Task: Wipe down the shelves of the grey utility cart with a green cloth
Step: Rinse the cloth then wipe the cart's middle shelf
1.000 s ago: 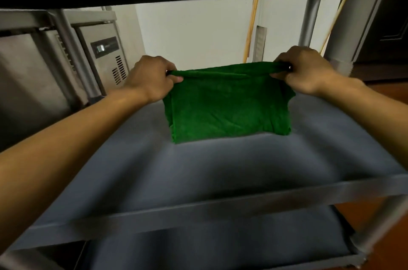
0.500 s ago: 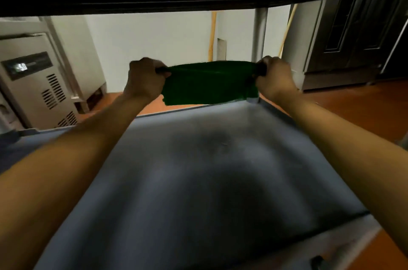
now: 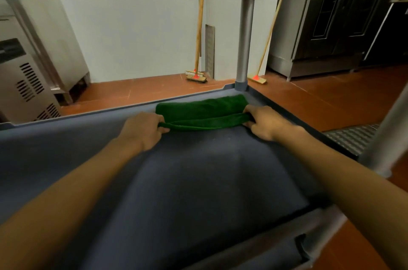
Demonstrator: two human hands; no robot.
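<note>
The green cloth lies folded on the grey cart's middle shelf, close to the far right corner by the round post. My left hand pinches the cloth's near left corner. At the near right corner my right hand grips the folded edge. Both forearms reach in over the shelf. The dark underside of the shelf above fills the top of the view.
A grey cart post rises at the far right corner, another post at the near right. A lower shelf shows below. Beyond stand brooms against the white wall, a steel appliance at left, dark cabinets at right.
The cloth was held up stretched in the air between both hands; now it lies down on the shelf at the far right corner. The view shifted and dropped slightly.
</note>
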